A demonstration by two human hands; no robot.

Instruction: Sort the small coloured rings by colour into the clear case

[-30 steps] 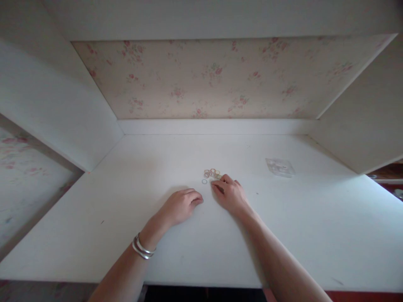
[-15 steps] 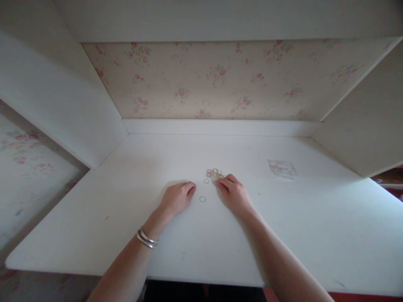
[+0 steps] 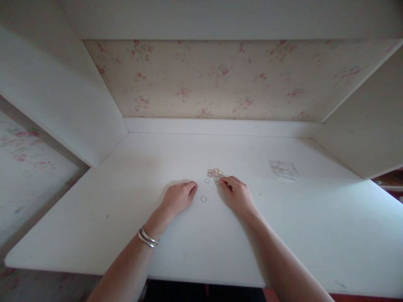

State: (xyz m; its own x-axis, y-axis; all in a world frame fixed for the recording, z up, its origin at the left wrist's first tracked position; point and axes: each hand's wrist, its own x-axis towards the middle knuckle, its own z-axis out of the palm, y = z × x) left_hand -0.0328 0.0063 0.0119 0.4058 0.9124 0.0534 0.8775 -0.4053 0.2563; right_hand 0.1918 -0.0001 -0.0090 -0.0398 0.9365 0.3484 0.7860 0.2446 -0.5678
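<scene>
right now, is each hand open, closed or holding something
Left hand: curled closed, no held item visible.
Right hand: fingers bent beside the rings; grip cannot be told.

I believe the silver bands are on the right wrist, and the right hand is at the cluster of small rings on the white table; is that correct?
No: the head view shows the silver bands on the wrist of the left hand. The right hand is at the cluster of small rings on the white table.

Looks like home: floral wallpaper (image 3: 201, 94), white desk (image 3: 94, 239) between plain side panels (image 3: 69, 105).
</scene>
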